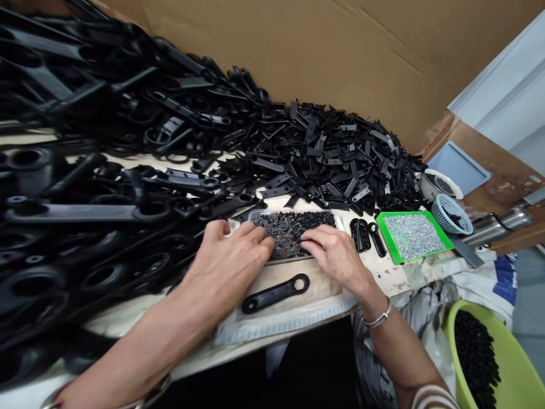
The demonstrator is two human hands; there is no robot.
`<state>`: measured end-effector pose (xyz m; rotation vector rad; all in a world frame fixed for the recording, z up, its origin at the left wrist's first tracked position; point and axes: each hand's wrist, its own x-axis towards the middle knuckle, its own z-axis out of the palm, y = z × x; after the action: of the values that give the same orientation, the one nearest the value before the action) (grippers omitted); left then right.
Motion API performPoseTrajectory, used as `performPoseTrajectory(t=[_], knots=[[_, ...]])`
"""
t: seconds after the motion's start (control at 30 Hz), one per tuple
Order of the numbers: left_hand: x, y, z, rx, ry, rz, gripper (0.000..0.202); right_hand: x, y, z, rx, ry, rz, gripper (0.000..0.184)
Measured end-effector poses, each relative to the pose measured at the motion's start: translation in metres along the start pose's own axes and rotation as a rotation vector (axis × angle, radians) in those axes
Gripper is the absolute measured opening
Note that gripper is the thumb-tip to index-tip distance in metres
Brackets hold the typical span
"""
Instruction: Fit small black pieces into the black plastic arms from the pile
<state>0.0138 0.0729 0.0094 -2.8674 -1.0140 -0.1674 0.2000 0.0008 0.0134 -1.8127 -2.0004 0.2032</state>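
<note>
A shallow clear tray full of tiny dark parts sits on the worktable in front of me. My left hand reaches over its left side, fingers curled down and pressed together at the parts; whatever they hold is hidden. At the tray's right side, my right hand has thumb and forefinger pinched together over the parts, and anything between them is too small to make out. A black plastic handle-shaped piece, with a ring at one end, lies flat on the table between my forearms, touched by neither hand.
Large black ring-ended parts are heaped on the left. Smaller flat black pieces pile up behind the tray. To the right are a green tray of silvery pins, a blue basket, a steel flask and a lime-green tub below.
</note>
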Motion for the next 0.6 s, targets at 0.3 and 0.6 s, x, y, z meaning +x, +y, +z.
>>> performPoseTrajectory(t=[0.3, 0.6], knots=[[0.002, -0.006, 0.004, -0.148, 0.054, 0.000, 0.026, -0.002, -0.002, 0.004, 0.171, 0.070, -0.010, 0.018], [-0.005, 0.000, -0.009, -0.910, 0.255, -0.284, 0.016, -0.008, -0.006, 0.011, 0.742, 0.125, 0.240, 0.014]])
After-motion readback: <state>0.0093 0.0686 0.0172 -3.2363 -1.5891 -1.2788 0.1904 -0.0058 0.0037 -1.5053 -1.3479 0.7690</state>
